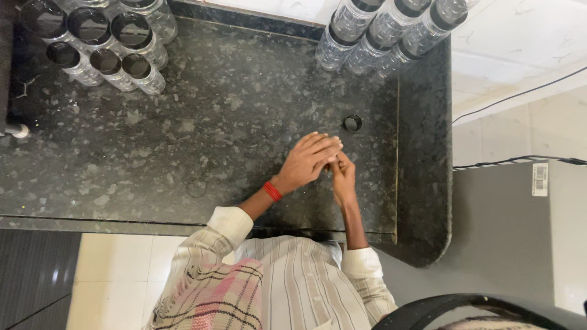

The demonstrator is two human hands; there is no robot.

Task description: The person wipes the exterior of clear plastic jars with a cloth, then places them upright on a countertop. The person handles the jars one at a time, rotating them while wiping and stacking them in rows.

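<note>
My left hand (309, 160), with a red thread band on its wrist, lies with fingers stretched out over the fingertips of my right hand (343, 177). Both hands meet just above the dark speckled stone counter (232, 110), near its right end. The right fingers are bunched together under the left ones. Anything held between them is hidden. A small round black cap (352, 123) lies on the counter just beyond the hands, apart from them.
Several clear bottles with black caps (104, 43) stand at the counter's far left corner. Another group of clear bottles (391, 27) stands at the far right. A faint clear ring (197, 187) lies left of the hands. Cables run over the white floor at right.
</note>
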